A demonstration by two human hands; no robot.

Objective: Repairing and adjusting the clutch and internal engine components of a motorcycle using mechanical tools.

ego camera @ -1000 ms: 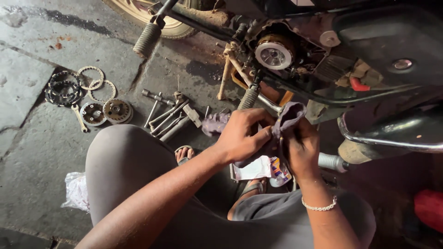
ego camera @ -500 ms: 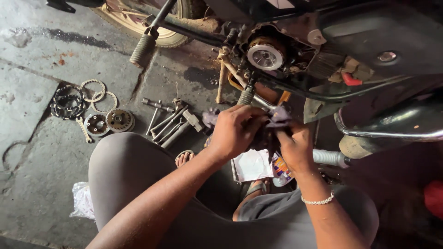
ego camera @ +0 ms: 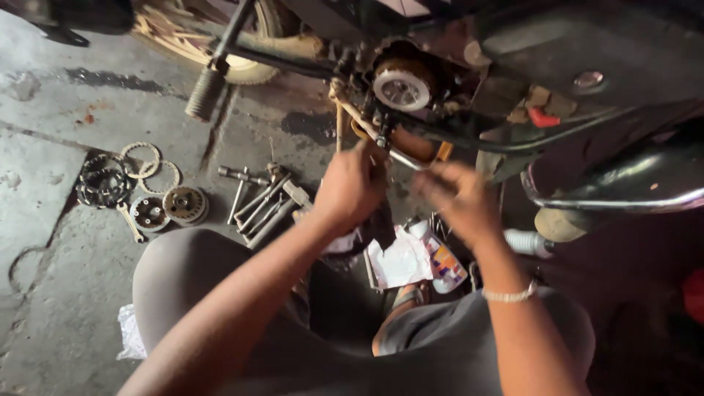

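Observation:
I crouch beside a motorcycle whose engine side is open, showing a round pale metal part. My left hand is raised to the tubes and rods just under that part, fingers closed, with a dark cloth hanging below it. My right hand, with a beaded bracelet at the wrist, is blurred and hovers close to the right of the left one, below the engine. What its fingers hold is unclear.
On the concrete floor at left lie ring-shaped clutch plates, a toothed basket and round hubs. Several wrenches and sockets lie by my knee. White paper and a small bottle sit below my hands. A chrome exhaust pipe runs right.
Both hands have risen from my lap toward the underside of the engine. The cloth that was bunched between them now hangs under the left hand. The view has tilted closer.

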